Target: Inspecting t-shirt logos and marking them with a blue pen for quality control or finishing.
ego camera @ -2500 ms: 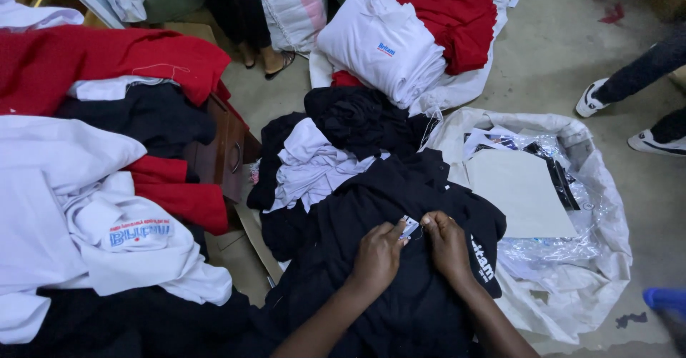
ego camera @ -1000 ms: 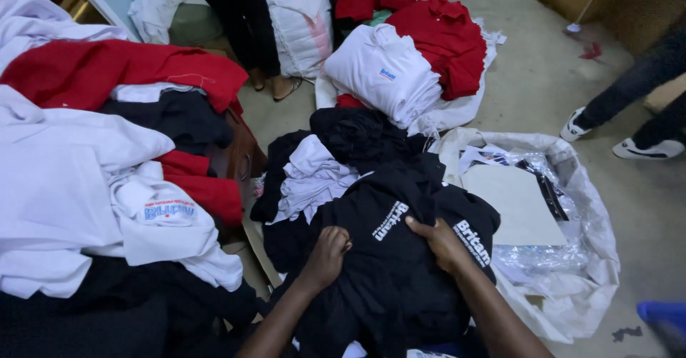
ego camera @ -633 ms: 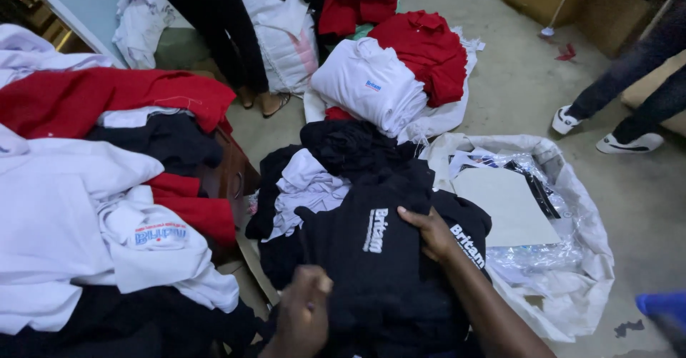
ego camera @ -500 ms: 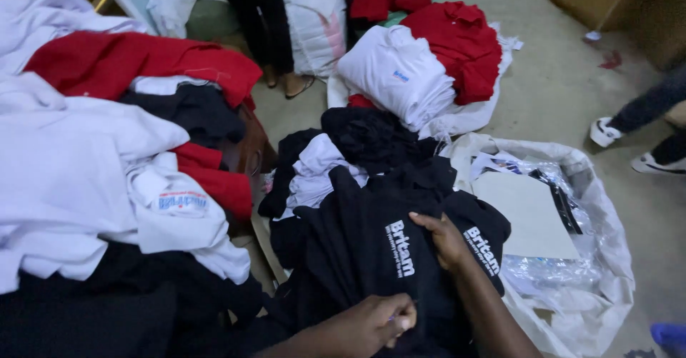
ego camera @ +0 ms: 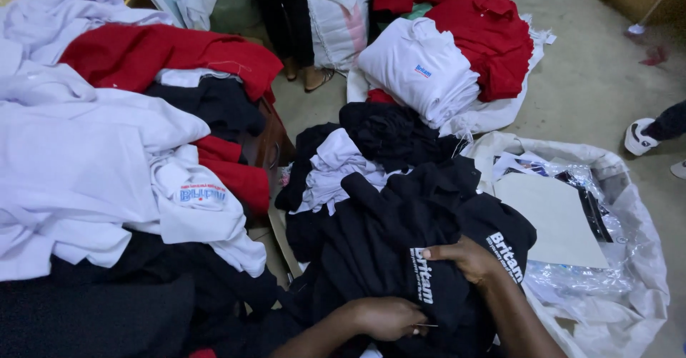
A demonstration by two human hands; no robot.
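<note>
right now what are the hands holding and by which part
Both grip the black garment: the right hand pinches a fold beside its white print, the left hand clasps the cloth lower down, near the bottom edge.

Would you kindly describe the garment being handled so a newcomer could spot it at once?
Start at the big clear plastic bag on the floor; just left of it lies a heap of dark clothes. The black shirt on top is gripped by the right hand and left hand, and alone shows white lettering.

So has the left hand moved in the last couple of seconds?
Yes. The left hand has dropped toward the wearer, down the black shirt, away from the right hand it was beside.
</note>
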